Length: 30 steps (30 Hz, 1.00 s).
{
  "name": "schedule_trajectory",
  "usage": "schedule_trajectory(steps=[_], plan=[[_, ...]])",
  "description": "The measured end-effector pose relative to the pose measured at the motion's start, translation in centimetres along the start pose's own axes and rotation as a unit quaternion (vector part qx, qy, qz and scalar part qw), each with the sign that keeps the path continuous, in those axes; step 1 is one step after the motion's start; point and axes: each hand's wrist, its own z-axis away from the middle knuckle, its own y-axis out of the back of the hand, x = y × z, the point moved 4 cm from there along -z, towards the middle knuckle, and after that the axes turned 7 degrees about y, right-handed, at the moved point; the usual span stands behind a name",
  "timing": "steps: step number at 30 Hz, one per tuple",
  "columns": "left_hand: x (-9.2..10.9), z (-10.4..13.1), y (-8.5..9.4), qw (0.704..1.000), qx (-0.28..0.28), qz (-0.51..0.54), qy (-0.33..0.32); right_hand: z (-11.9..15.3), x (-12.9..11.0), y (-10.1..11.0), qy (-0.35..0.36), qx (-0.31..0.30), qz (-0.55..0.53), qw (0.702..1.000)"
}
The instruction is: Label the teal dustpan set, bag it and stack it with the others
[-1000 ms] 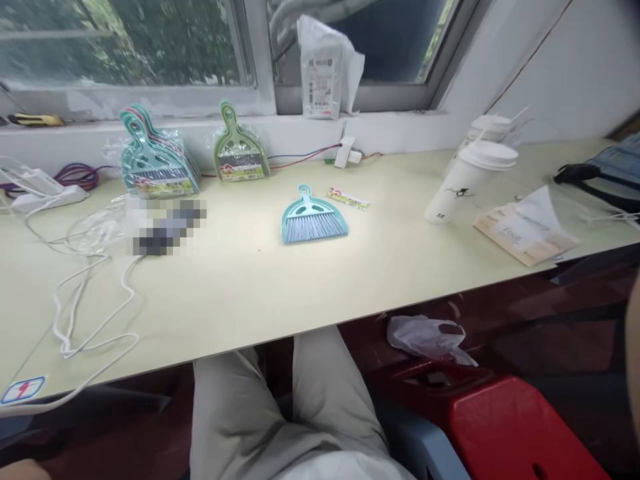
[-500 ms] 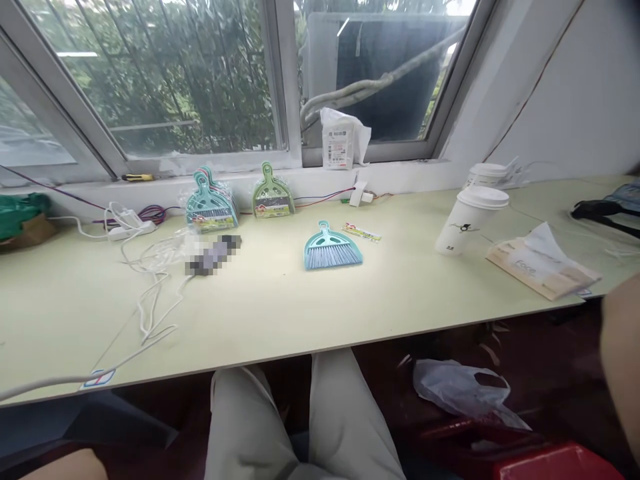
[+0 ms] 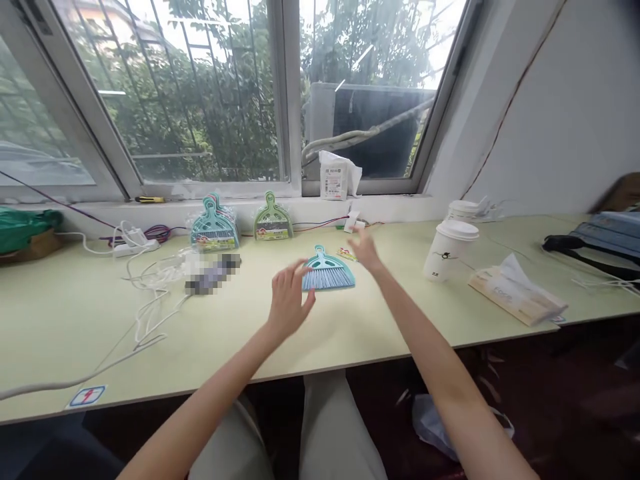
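Left hand point(image 3: 291, 300), right hand point(image 3: 364, 248) — flanking teal brush point(image 3: 329, 275).

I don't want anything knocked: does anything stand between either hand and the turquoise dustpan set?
Nothing visible does. The left hand is by the left side of the turquoise dustpan set; the right hand is off its right side, near a small label lying flat on the table.
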Motion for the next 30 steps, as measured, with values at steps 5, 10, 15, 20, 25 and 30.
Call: schedule_trajectory(steps=[5, 10, 15, 20, 25, 30], plan=[[-7.6, -6.9, -9.6, 0.957, -0.209, -0.012, 0.199, 0.1, -0.7, -8.3, -0.083, -0.071, -0.075, 0.991], [-10.6, -7.7, -14.0, 0.929, -0.212, 0.152, 0.262, 0.2, -3.2, -11.6, 0.043, -0.081, -0.054, 0.994], [-11.9, -6.5, -13.1, 0.789, -0.142, 0.428, 0.417, 0.1, -2.5, -11.1, 0.032, -0.049, -0.222, 0.973], [-11.5, -5.5, -11.9, 0.673, -0.245, 0.532, 0.452, 0.8, -3.0, -10.6, 0.115, -0.041, -0.302, 0.945], [-10.4, -5.2, -11.2, 0.688, -0.218, 0.532, 0.443, 2.0, -4.0, -8.6, 0.085, 0.060, -0.114, 0.988], [-7.7, -5.7, -11.5, 0.809, -0.168, 0.479, 0.298, 2.7, -5.6, -7.2, 0.065, 0.077, -0.039, 0.994]])
